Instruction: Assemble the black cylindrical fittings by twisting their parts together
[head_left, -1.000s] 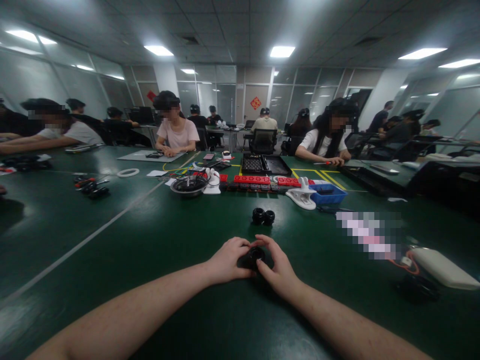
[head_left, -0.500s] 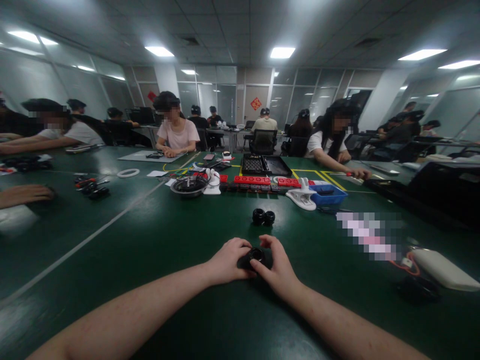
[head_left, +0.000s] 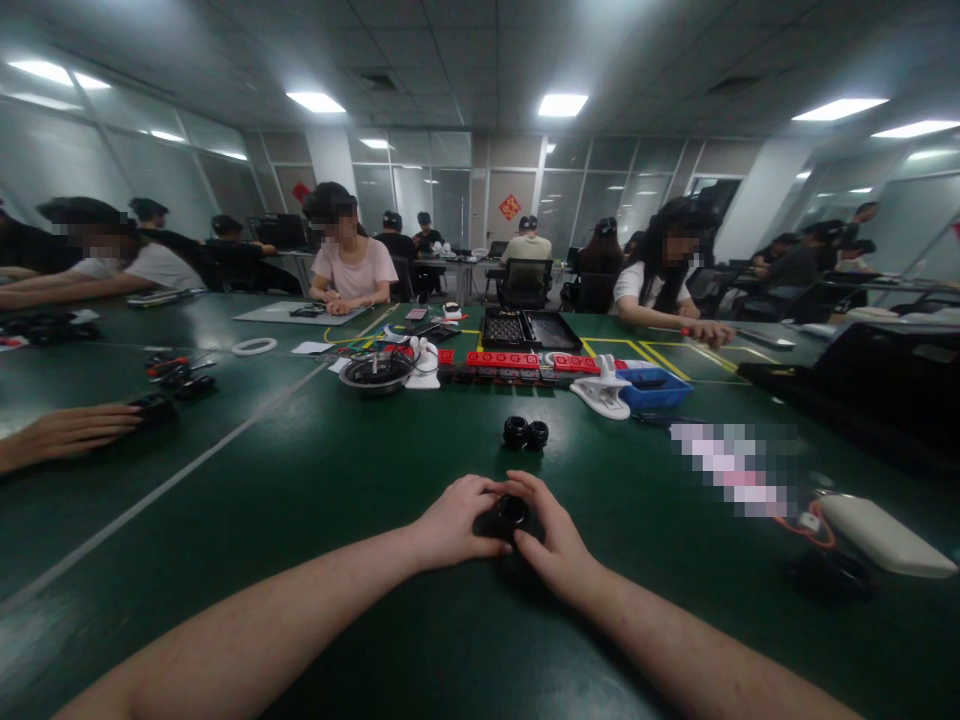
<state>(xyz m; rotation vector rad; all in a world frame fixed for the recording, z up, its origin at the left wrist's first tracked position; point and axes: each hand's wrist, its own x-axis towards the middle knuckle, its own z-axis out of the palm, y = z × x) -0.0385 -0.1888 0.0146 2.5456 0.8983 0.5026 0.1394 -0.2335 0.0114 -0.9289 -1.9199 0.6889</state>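
Drawn back: our right hand (head_left: 555,532)'s thumb. Both it and our left hand (head_left: 456,522) clamp one black part (head_left: 514,510); black round pieces (head_left: 516,433) beyond.

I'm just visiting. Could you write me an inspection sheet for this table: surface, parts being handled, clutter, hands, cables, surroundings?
Surface: green table, marked with pale and yellow lines.
Parts being handled: black hollow part, round opening facing up; two black round parts sit just beyond the hands.
Clutter: red strip, white clamp beside a blue bin, pale flat case to the right.
Hands: left hand and right hand both curl around the black hollow part.
Cables: orange cord by the pale flat case; others too tangled to trace.
Surroundings: seated people, glass partitions, ceiling lights; at left, a co-worker's hand on something dark.
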